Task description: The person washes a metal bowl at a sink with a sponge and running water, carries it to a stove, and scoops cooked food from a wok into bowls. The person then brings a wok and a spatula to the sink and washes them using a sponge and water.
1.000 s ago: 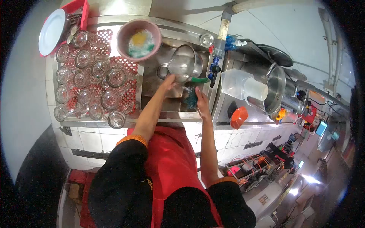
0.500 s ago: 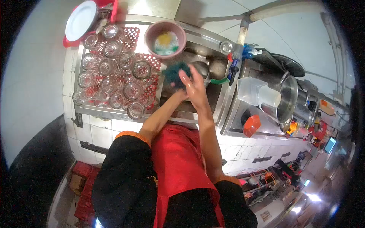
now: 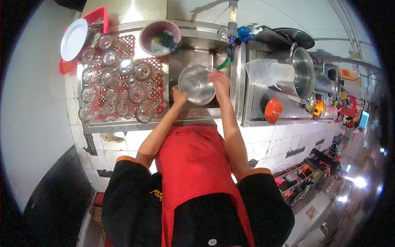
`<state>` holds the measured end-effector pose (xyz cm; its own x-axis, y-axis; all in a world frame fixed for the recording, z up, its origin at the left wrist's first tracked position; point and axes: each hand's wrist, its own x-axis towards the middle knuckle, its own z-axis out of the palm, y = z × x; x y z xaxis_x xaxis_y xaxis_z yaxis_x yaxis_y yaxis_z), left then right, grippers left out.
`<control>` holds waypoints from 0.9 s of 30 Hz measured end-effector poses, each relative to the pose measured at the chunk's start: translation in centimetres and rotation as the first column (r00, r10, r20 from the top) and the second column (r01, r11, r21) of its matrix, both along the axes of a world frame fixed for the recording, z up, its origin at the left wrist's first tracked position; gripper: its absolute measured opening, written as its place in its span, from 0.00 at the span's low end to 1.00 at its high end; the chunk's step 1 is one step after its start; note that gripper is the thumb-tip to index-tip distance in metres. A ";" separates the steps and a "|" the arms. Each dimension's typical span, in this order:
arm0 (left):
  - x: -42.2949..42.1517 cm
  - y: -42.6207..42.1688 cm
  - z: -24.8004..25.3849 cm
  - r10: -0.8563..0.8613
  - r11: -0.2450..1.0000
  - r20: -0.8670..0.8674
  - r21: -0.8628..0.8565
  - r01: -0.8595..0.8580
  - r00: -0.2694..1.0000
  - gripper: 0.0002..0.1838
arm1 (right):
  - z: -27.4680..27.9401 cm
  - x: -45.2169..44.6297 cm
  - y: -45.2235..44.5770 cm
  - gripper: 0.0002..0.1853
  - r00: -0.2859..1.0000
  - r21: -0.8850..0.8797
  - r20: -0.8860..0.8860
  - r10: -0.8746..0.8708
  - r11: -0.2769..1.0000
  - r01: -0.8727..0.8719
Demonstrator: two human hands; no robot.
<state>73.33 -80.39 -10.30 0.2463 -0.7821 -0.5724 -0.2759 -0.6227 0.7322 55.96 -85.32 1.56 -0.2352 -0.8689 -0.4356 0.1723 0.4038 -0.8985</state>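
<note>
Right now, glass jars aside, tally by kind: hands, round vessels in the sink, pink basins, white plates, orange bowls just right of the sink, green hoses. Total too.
Hands: 2 (left hand, right hand)
Round vessel: 1
Pink basin: 1
White plate: 1
Orange bowl: 1
Green hose: 1
Total: 7

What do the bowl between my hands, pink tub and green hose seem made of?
Bowl: likely steel, polished; it's grey with bright reflections. Tub: probably plastic, fairly matte; pink, thick-rimmed. Hose: smooth; its bend suggests rubber or soft plastic, unclear which.
</note>
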 end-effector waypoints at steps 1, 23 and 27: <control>-0.1 -0.6 -1.0 0.051 0.997 -0.143 -0.056 -0.060 0.988 0.31 | -1.6 -1.1 -1.3 0.12 0.994 -0.128 -0.104 -0.032 0.992 0.018; 2.6 -6.4 24.1 -0.043 0.478 0.339 -0.819 0.318 0.940 0.44 | 18.4 -1.0 -1.3 0.34 0.752 -0.444 -0.649 -0.118 0.861 -0.249; 4.0 -7.5 26.7 0.000 0.335 0.192 -0.925 0.181 0.981 0.41 | 17.0 -1.7 -3.3 0.28 0.612 -0.501 -0.756 -0.233 0.807 -0.311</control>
<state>77.34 -87.90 16.42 0.1371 -0.8014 0.5822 -0.4308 0.4810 0.7636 54.22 -88.64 18.54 -0.1904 -0.8827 0.4297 -0.6738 -0.2008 -0.7111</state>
